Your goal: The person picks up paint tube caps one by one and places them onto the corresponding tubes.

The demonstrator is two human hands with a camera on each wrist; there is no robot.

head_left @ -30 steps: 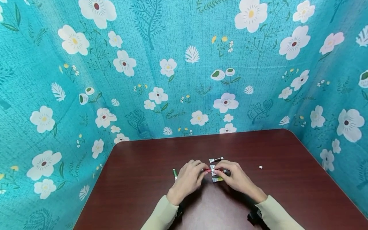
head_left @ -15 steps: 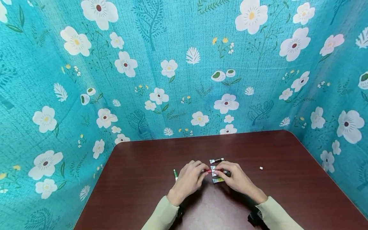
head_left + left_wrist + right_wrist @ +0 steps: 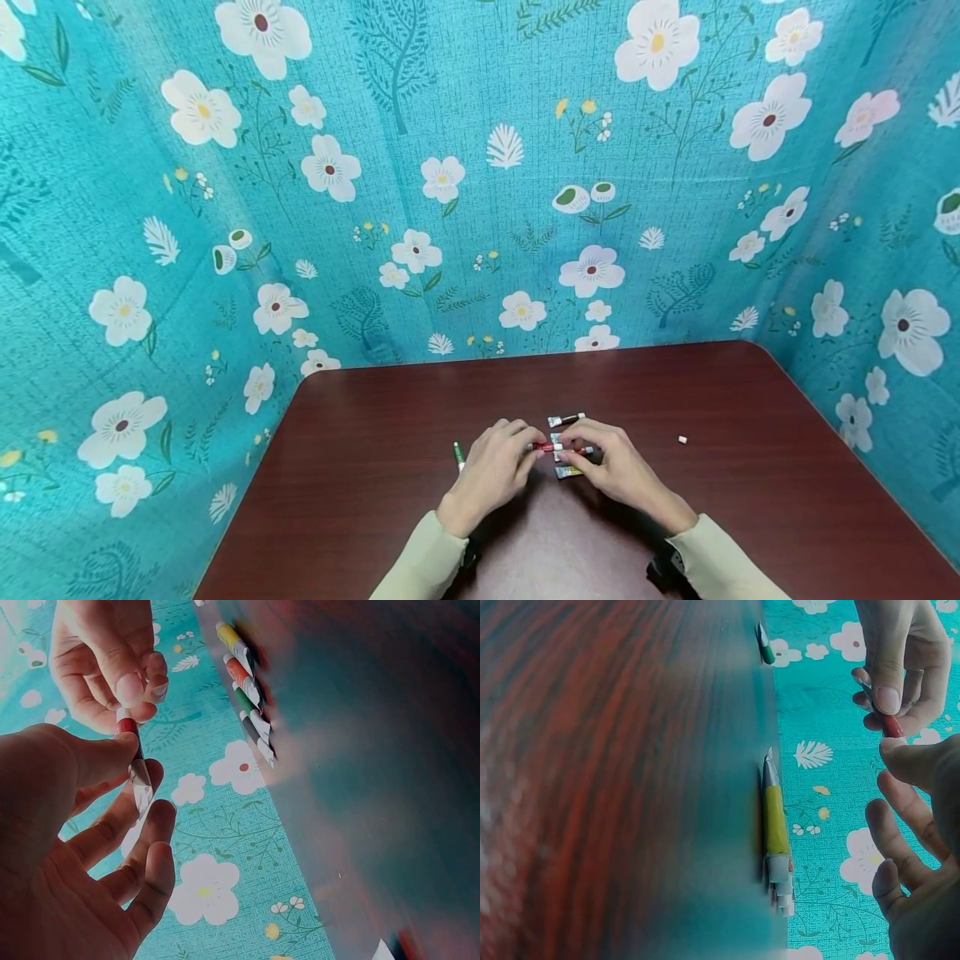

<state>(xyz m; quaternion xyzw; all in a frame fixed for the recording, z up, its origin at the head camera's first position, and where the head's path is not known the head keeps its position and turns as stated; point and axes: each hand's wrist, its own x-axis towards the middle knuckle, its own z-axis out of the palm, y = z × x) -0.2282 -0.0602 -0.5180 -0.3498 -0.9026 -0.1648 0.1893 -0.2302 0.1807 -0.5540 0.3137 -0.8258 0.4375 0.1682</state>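
Note:
A small red paint tube with a white cap is held between both hands above the table. My left hand pinches its body between thumb and index finger, the silvery crimped end pointing back along the fingers in the left wrist view. The other fingers are spread loosely. My right hand has its thumb and fingertips at the cap; in the right wrist view the thumb covers most of that cap. Below the right hand, a yellow tube and a black tube lie in a row with others partly hidden.
A green tube lies left of the left hand. One loose small white piece sits on the dark brown table to the right. A blue flowered cloth hangs behind and at both sides.
My right fingertips have shifted slightly back, so more of the white cap shows in the head view. The left hand stays in place, and the head view has tilted slightly.

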